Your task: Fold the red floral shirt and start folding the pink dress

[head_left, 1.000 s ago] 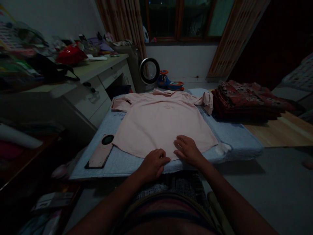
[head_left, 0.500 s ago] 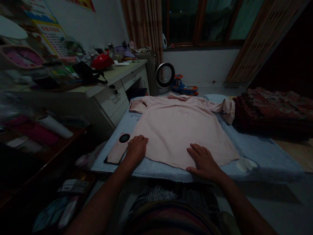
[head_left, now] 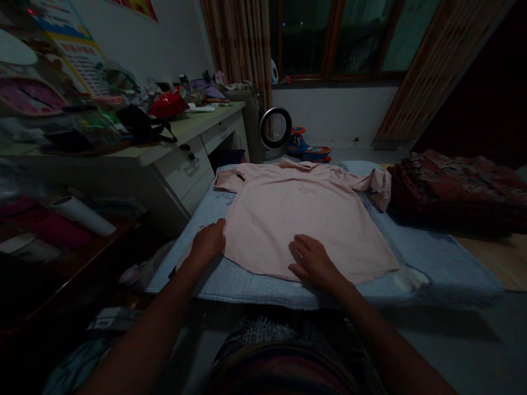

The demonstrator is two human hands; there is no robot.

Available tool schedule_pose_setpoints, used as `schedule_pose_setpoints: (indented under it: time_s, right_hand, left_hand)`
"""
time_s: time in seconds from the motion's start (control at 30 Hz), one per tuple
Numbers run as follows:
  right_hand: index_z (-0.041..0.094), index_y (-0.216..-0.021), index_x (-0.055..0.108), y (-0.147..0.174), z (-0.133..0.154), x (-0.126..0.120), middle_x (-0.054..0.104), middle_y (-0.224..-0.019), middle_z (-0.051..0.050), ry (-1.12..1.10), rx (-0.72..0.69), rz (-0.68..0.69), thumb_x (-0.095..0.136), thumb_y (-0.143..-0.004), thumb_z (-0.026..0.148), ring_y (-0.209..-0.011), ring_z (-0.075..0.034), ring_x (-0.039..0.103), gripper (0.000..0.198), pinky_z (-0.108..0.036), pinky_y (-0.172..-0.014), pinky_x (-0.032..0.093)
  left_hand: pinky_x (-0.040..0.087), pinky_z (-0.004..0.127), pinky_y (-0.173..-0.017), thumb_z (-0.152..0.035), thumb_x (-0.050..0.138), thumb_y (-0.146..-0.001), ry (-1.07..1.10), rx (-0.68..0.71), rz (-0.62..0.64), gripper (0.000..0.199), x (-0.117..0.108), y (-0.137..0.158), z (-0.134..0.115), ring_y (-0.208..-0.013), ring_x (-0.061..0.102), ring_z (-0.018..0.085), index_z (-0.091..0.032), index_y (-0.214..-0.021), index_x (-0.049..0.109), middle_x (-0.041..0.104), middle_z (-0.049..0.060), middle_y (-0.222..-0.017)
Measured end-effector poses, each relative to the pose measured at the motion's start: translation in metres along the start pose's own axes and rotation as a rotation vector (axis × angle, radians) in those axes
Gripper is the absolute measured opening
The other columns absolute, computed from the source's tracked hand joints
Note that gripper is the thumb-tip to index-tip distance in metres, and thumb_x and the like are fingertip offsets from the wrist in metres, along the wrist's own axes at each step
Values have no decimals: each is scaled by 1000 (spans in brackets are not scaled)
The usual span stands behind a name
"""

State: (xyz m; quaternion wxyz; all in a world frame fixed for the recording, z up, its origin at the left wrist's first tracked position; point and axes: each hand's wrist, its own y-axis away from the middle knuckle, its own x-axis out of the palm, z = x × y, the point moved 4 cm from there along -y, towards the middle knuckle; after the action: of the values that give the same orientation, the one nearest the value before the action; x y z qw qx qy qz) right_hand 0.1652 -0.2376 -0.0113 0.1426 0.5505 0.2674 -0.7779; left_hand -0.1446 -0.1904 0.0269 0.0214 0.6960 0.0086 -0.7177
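Observation:
A pale pink collared shirt (head_left: 288,219) lies spread out on a light blue cloth (head_left: 263,291), its collar away from me and its hem near the front edge. At the shirt's lower left side, the bent fingers of my left hand (head_left: 208,241) are closed on the fabric edge. That hand and forearm mostly cover a flat phone-like object (head_left: 183,258). Near the middle of the hem, my right hand (head_left: 315,260) rests palm down on the shirt, fingers stretched out.
Folded dark red patterned fabric (head_left: 461,192) is stacked at the right. A white desk (head_left: 185,170) loaded with small items stands at the left, above a low brown shelf (head_left: 119,230). Beyond the blue cloth are a round-doored machine (head_left: 261,126) and a blue-orange ride-on toy (head_left: 307,147).
My left hand has shifted left to the shirt's side edge and now covers most of the phone-like object. My right hand has slid left across the lower part of the shirt.

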Motion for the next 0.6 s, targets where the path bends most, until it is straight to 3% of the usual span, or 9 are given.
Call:
schedule_pose_setpoints:
  time_s: [0.13, 0.27, 0.33, 0.5, 0.6]
  right_hand:
    - [22, -135, 53, 5, 6, 10, 45, -150, -15, 50, -22, 82, 61, -90, 49, -139, -32, 39, 53, -51, -113, 32]
    - [23, -143, 47, 8, 3, 14, 39, -155, -17, 65, -49, 110, 59, -86, 66, -142, -37, 35, 73, -55, -115, 29]
    - [22, -146, 45, 8, 2, 15, 37, -156, -18, 72, -61, 126, 58, -82, 73, -142, -39, 33, 83, -57, -115, 27]
    - [18, -149, 42, 8, 3, 18, 33, -158, -21, 82, -71, 163, 53, -81, 78, -144, -41, 30, 92, -60, -116, 24]
    - [19, -150, 40, 8, 3, 19, 32, -158, -21, 76, -74, 171, 52, -81, 79, -146, -40, 28, 92, -59, -117, 22]
  left_hand:
    - [47, 37, -91, -16, 47, -84, 186, 35, -102, 47, -4, -4, 6, -107, 62, 27, -19, -130, 53, 70, 10, -112]
    - [49, 33, -94, -18, 44, -83, 439, 32, -161, 49, -5, -3, 16, -108, 61, 23, -16, -131, 52, 64, 9, -118]
    - [48, 33, -95, -19, 42, -84, 466, 49, -182, 47, -3, -1, 21, -107, 60, 22, -15, -129, 55, 61, 9, -116]
    - [50, 32, -86, -19, 39, -89, 248, 31, -73, 35, 8, 7, 24, -94, 62, 20, -20, -112, 66, 56, 8, -103]
    - [50, 37, -80, -21, 39, -93, 16, -8, -10, 30, 9, 12, 17, -97, 61, 26, -19, -98, 69, 58, 12, -102]
